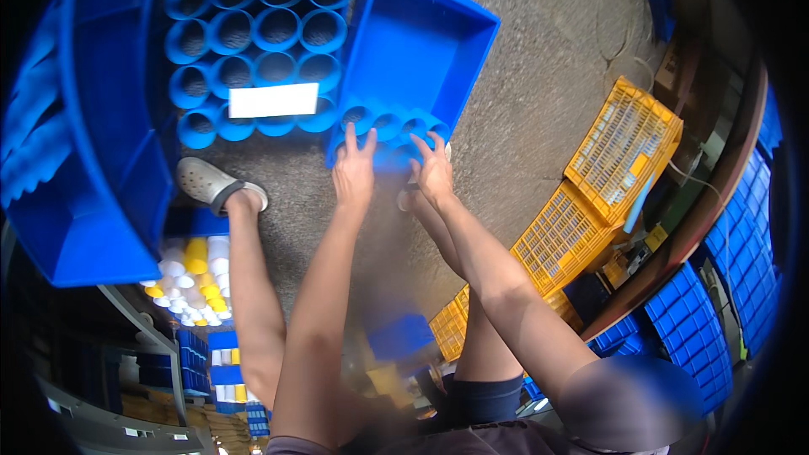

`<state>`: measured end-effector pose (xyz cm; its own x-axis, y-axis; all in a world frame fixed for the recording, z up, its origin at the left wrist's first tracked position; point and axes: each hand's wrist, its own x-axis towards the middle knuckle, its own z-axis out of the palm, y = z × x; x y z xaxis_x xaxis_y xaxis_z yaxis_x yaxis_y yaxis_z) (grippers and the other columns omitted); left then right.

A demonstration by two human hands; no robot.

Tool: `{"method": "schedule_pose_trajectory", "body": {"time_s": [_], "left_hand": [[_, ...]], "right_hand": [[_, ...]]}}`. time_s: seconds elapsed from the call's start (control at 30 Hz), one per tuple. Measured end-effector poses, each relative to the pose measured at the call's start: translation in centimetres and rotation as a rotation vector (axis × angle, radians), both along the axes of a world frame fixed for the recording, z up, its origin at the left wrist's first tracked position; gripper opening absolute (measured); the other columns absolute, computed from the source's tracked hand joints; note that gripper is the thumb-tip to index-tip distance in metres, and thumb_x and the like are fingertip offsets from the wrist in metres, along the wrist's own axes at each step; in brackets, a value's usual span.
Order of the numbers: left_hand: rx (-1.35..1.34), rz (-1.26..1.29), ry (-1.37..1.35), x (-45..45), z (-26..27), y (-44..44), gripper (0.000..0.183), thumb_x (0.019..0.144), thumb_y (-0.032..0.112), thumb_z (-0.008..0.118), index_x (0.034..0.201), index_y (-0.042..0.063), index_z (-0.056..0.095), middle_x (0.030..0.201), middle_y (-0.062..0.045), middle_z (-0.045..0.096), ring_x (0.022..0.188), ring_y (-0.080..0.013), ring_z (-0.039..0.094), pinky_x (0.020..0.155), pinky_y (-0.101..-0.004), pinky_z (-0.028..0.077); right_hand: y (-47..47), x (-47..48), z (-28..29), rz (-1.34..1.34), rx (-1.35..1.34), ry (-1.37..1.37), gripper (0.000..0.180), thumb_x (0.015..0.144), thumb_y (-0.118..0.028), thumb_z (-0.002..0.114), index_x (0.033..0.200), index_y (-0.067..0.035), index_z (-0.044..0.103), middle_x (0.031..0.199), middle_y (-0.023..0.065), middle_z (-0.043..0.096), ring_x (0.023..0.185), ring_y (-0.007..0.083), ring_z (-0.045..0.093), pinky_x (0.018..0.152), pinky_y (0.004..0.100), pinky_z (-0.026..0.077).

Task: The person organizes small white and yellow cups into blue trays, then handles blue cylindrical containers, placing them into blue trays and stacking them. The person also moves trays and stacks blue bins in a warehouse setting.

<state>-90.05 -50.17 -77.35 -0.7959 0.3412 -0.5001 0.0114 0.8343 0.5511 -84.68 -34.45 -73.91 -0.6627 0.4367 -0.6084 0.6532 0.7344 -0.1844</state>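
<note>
Inside the near end of a blue plastic crate (411,44), light-blue round tubes (357,117) stand upright in rows, with dark speckled interiors. My left hand (355,167) grips the nearest tubes from the left, its fingers spread over their rims. From the right, my right hand (435,170) grips the same group, fingertips on the rims. Motion blur and the hands partly hide the front tubes. Left of the crate, a large block of similar tubes (277,28) stands in several rows. A white rectangular card (273,100) lies across the nearer tubes.
A long blue bin (114,139) rises at the left. White and yellow cylinders (196,265) are stacked behind my clog-shod foot (212,183). Yellow lattice crates (622,145) stand on the concrete floor (531,76) at the right, near stacked blue crates (689,328).
</note>
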Motion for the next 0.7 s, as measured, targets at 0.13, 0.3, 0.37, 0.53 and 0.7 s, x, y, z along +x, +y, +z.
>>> {"method": "schedule_pose_trajectory", "body": {"time_s": [0.13, 0.3, 0.37, 0.53, 0.7], "left_hand": [[0.132, 0.039, 0.110, 1.7, -5.3, 1.6, 0.041, 0.084, 0.005, 0.066, 0.124, 0.011, 0.061, 0.130, -0.020, 0.054, 0.092, -0.0388, 0.065, 0.078, -0.0439, 0.055], [0.042, -0.136, 0.121, 1.4, -6.2, 1.8, 0.035, 0.079, -0.001, 0.062, 0.114, 0.005, 0.064, 0.130, -0.023, 0.055, 0.091, -0.0375, 0.067, 0.074, -0.0426, 0.057], [0.031, -0.145, 0.081, 0.6, -5.1, 2.1, 0.031, 0.078, -0.001, 0.061, 0.109, 0.002, 0.064, 0.130, -0.026, 0.056, 0.089, -0.0386, 0.068, 0.075, -0.0427, 0.057], [0.337, 0.101, 0.221, -1.9, 6.0, -1.0, 0.026, 0.078, -0.004, 0.065, 0.102, 0.005, 0.069, 0.120, -0.028, 0.060, 0.089, -0.0410, 0.068, 0.070, -0.0430, 0.058], [0.292, 0.382, 0.279, -5.3, 24.3, -11.4, 0.041, 0.072, -0.002, 0.070, 0.108, 0.017, 0.073, 0.114, -0.021, 0.065, 0.084, -0.0358, 0.069, 0.072, -0.0389, 0.058]], "right_hand": [[0.5, 1.5, -5.5, -0.114, -0.021, 0.059, 0.043, 0.080, 0.001, 0.068, 0.119, -0.017, 0.063, 0.128, 0.0198, 0.048, 0.107, 0.0408, 0.058, 0.089, 0.0456, 0.051], [0.6, 1.6, -6.6, -0.220, -0.046, 0.082, 0.042, 0.078, 0.007, 0.065, 0.113, -0.015, 0.067, 0.120, 0.0180, 0.054, 0.100, 0.0382, 0.061, 0.083, 0.0446, 0.052], [1.1, 1.1, -4.8, -0.154, -0.067, 0.200, 0.038, 0.076, 0.013, 0.059, 0.107, -0.007, 0.069, 0.109, 0.0174, 0.058, 0.095, 0.0352, 0.062, 0.080, 0.0430, 0.051], [1.8, -2.3, 6.8, -0.112, -0.123, 0.212, 0.042, 0.077, 0.012, 0.056, 0.111, -0.007, 0.070, 0.101, 0.0165, 0.059, 0.088, 0.0326, 0.062, 0.077, 0.0400, 0.051], [-3.4, -9.5, 22.0, 0.034, -0.093, 0.325, 0.041, 0.075, 0.011, 0.060, 0.108, -0.009, 0.071, 0.097, 0.0165, 0.058, 0.087, 0.0341, 0.062, 0.077, 0.0399, 0.051]]}}
